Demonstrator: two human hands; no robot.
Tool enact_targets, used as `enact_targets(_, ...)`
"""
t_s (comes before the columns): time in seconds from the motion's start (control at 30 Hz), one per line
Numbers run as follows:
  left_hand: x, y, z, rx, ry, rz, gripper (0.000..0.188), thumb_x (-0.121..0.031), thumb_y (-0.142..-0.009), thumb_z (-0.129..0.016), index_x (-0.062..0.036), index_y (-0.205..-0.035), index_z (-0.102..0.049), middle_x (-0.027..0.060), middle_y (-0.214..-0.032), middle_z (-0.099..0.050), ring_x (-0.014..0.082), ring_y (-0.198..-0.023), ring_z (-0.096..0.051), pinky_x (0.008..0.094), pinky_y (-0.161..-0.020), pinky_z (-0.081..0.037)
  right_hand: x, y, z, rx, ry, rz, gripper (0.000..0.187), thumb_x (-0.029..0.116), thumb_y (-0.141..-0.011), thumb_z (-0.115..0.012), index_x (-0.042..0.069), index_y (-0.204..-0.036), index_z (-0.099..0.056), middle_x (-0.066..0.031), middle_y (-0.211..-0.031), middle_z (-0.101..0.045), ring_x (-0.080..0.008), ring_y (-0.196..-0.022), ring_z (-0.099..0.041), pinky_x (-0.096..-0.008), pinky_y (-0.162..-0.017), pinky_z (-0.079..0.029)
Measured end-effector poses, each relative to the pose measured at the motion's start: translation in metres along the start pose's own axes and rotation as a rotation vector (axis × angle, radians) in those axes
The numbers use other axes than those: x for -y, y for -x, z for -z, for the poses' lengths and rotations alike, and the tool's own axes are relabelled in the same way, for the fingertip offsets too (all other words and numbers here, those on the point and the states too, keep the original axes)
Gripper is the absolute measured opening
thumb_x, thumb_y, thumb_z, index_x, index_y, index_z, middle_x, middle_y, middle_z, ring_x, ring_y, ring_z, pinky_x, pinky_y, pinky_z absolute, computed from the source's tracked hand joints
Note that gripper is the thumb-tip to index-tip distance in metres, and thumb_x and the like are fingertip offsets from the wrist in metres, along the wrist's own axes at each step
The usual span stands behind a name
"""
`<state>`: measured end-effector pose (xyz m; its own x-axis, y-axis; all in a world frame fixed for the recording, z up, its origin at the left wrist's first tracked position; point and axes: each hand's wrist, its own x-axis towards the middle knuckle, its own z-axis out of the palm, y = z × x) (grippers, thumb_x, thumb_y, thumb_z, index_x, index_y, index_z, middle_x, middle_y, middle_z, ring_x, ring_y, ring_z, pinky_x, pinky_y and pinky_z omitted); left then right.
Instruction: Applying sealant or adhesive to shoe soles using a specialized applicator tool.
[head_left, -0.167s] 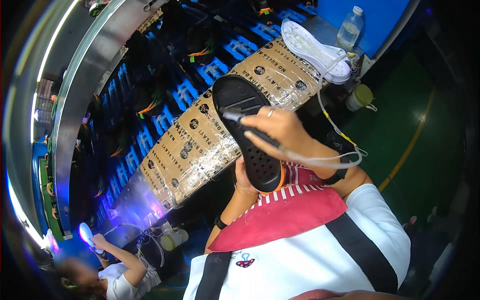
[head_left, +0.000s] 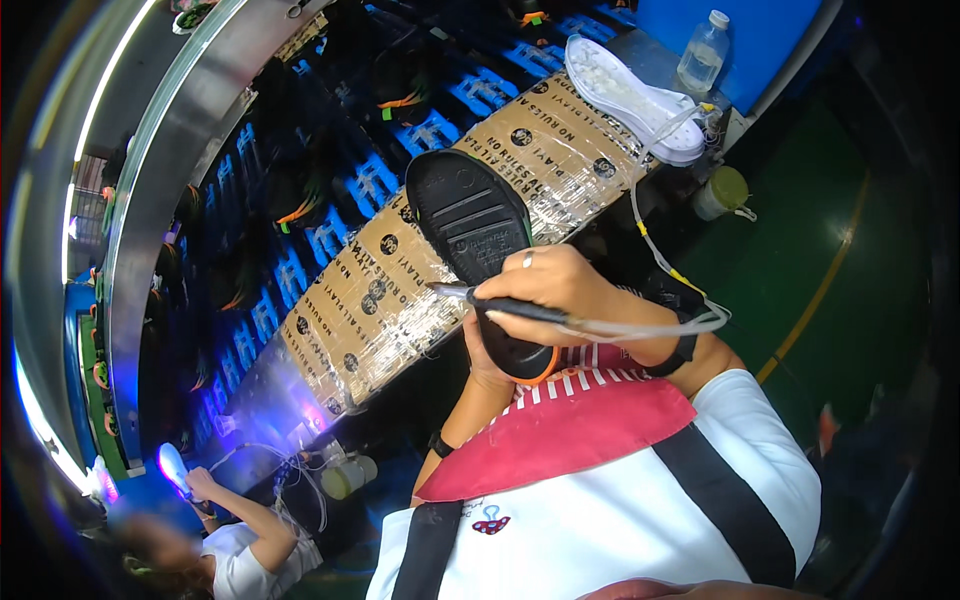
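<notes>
A black shoe sole (head_left: 476, 212) with an orange edge at its heel is tilted up in front of me, its inside facing me. My left hand (head_left: 484, 352) is closed around the heel end from the left and below; part of its fingers are hidden behind the sole. In my right hand (head_left: 560, 285) is a dark-handled brush (head_left: 522, 308), pinched like a pen, with a clear tube (head_left: 640, 328) trailing from its back end. The bristle tip lies at the sole's left edge, near the middle of its length; whether it touches I cannot tell.
Cardboard wrapped in clear film (head_left: 385, 285) covers the ledge. Beyond it runs a line of blue holders (head_left: 375, 180). A white sole (head_left: 635, 105), a clear bottle (head_left: 703, 58) and a lidded pot (head_left: 722, 192) are at right. A co-worker (head_left: 245, 530) holds a sole at lower left.
The brush has moved down the sole to its left edge, and its handle has swung nearly level. The sole has shifted slightly left, showing more of its forefoot.
</notes>
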<state>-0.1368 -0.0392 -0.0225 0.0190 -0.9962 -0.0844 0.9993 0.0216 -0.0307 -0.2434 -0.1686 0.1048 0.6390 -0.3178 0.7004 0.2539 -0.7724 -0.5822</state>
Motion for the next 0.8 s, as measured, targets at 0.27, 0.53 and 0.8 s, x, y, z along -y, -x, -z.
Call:
enact_targets(0.27,0.001,-0.002,-0.003,-0.259,-0.308,-0.124,0.060,-0.049,-0.080,-0.057,-0.0130,-0.128,-0.049,0.0101,-0.124,-0.055,0.0263,-0.113,-0.054,0.0411,-0.099,-0.042,-0.001,0.005,-0.016,-0.065,0.242,-0.020,0.027,0.011,-0.068,-0.067,0.004,-0.094,-0.060,-0.0076,-0.072,-0.054,-0.0262,-0.064,-0.057,-0.0336,-0.057,-0.047)
enact_targets(0.53,-0.011,-0.012,-0.005,0.169,-0.184,-0.091,0.066,-0.055,-0.083,-0.052,-0.0136,-0.133,-0.042,0.0107,-0.134,-0.045,0.0265,-0.122,-0.044,0.0414,-0.105,-0.034,0.000,0.009,-0.009,-0.204,0.071,-0.043,0.024,0.003,-0.069,-0.068,-0.002,-0.092,-0.063,-0.0122,-0.068,-0.059,-0.0243,-0.058,-0.059,-0.0308,-0.052,-0.047)
enact_targets(0.8,-0.020,-0.020,-0.006,0.067,-0.408,-0.047,0.071,-0.062,-0.080,-0.051,-0.0129,-0.131,-0.045,0.0127,-0.131,-0.048,0.0280,-0.116,-0.050,0.0431,-0.101,-0.039,0.004,0.016,-0.018,-0.013,-0.086,0.031,0.026,0.006,-0.069,-0.072,-0.001,-0.093,-0.064,-0.0097,-0.065,-0.056,-0.0231,-0.054,-0.056,-0.0311,-0.049,-0.045)
